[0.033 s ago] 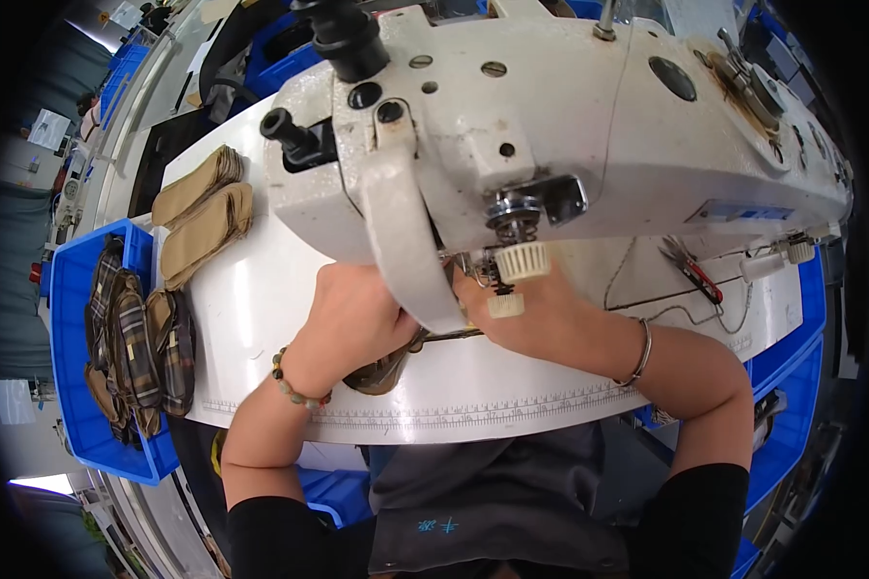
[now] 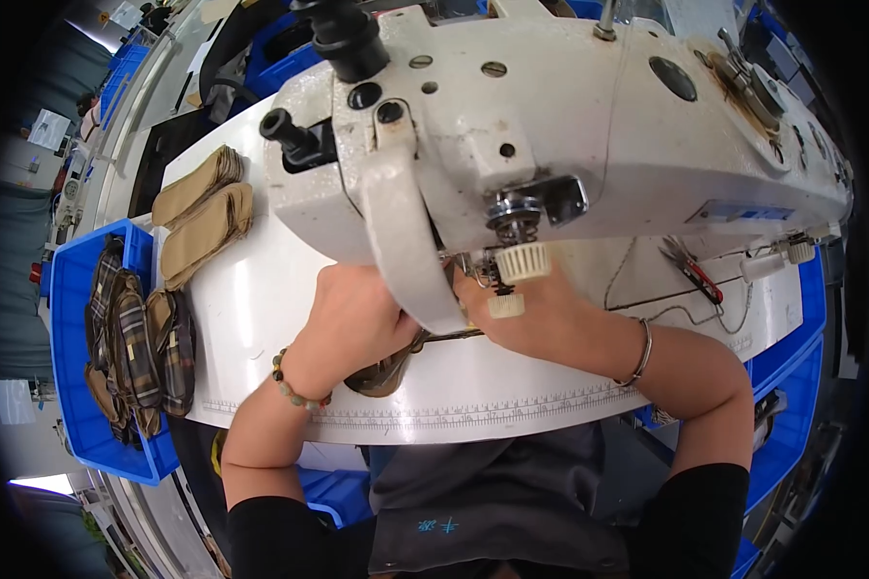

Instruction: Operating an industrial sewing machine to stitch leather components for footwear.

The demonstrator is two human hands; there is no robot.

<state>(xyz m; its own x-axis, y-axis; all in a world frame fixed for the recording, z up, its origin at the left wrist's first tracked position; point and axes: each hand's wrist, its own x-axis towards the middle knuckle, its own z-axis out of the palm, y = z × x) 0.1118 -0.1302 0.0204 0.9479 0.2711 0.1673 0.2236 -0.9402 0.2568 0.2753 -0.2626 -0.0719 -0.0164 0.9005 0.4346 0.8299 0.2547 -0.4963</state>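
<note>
A white sewing machine (image 2: 550, 125) spans the upper middle, and both hands meet under its head. My left hand (image 2: 357, 314) is curled closed on a brown fabric piece (image 2: 381, 376), whose rounded end sticks out below it on the white table (image 2: 270, 318). Across from it, my right hand (image 2: 531, 309) is bent in beside the pale tension knobs (image 2: 523, 261). Its fingertips are hidden behind the machine's white lever (image 2: 406, 232) and knobs, so its grip does not show. The needle area is hidden too.
Two stacks of tan fabric pieces (image 2: 205, 232) lie at the table's left. Beyond them, a blue bin (image 2: 72, 289) holds several plaid and brown sewn pieces (image 2: 130, 338). Red-handled thread snips (image 2: 695, 272) and a loose grey cord (image 2: 661, 314) lie on the right. A ruler strip (image 2: 473, 410) follows the front edge.
</note>
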